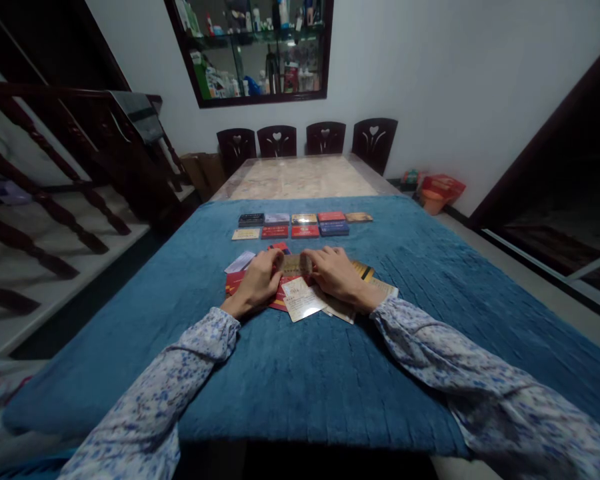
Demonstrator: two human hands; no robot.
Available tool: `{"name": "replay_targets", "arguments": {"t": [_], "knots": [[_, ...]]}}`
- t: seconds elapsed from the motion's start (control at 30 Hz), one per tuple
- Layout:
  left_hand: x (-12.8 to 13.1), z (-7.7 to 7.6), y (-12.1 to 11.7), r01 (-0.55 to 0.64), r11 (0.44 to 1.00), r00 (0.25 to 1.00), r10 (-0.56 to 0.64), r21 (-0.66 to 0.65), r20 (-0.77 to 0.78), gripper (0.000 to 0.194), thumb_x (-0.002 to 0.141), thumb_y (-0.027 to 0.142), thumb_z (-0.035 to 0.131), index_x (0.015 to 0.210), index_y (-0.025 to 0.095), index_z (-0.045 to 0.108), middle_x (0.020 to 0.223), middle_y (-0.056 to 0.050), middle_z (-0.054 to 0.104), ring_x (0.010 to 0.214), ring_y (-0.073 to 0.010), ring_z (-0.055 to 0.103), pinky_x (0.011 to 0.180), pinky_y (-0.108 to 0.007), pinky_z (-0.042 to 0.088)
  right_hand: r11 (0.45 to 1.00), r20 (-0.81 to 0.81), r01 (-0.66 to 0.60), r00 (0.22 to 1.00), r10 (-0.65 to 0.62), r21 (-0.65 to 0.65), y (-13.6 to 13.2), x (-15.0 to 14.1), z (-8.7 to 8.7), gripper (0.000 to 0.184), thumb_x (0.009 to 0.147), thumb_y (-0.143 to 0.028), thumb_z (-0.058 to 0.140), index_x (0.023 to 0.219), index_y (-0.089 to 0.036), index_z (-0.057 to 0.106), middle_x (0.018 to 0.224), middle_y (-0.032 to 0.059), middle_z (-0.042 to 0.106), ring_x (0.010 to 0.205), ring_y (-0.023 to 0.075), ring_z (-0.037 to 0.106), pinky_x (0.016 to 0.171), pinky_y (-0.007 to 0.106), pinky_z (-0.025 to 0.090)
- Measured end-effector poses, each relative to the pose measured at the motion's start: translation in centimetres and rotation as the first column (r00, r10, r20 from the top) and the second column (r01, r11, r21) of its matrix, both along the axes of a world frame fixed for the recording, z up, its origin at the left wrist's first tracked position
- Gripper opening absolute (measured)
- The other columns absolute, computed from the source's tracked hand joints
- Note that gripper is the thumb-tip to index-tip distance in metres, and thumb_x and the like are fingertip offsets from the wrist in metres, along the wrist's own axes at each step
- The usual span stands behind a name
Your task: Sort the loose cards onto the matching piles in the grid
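Observation:
Between my two hands is a tan card [292, 265], possibly several together. My left hand [259, 279] is closed on its left end with thumb and fingers. My right hand [334, 275] grips the right end the same way. Beneath and around them lies a loose spread of cards: a white card [303, 299] in front, red cards [234, 283] at the left, a pale card [240, 261] behind those, and a yellow card with a dark stripe [363, 271] at the right. Beyond my hands, cards sit in two rows of small stacks, among them a red stack [305, 231] and a black stack [251, 219].
A blue cloth [180, 293] covers the near part of the table; its far part [305, 175] is bare marble-like surface. Several dark chairs [326, 139] stand at the far end. A wooden railing [70, 147] runs along the left, and a red bag [443, 189] sits on the floor at right.

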State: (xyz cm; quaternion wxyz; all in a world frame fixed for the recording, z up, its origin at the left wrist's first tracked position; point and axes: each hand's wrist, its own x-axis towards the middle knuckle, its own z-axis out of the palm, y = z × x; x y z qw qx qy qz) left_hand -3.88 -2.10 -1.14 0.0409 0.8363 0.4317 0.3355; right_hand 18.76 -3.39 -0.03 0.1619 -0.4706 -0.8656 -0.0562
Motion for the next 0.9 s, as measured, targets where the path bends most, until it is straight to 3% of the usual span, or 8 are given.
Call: {"name": "replay_targets", "arguments": {"t": [0.57,0.9], "knots": [[-0.3,-0.2,0.4,0.075,0.997,0.997,-0.074,0.004,-0.008,0.033,0.081,0.01,0.055,0.113,0.017,0.055,0.105,-0.009,0.062,0.098,-0.0236,0.059,0.092,-0.041,0.052,0.998,-0.002,0.008,1.0,-0.008,0.068,1.0,0.0,-0.6,0.048,0.09,-0.021,0.06,0.138,-0.015,0.055,0.113,0.0157,0.069,0.106,0.0298,0.052,0.084,0.038,0.03],[-0.5,-0.3,0.4,0.109,0.994,0.994,-0.109,-0.004,-0.021,0.047,0.082,0.014,0.061,0.128,0.017,0.054,0.118,-0.012,0.064,0.109,-0.0263,0.061,0.098,-0.045,0.052,1.0,0.026,0.016,1.0,-0.016,0.013,1.2,0.3,-0.1,0.038,0.092,-0.021,0.055,0.128,-0.015,0.06,0.107,0.0143,0.071,0.102,0.0286,0.052,0.078,0.036,0.028]]}}
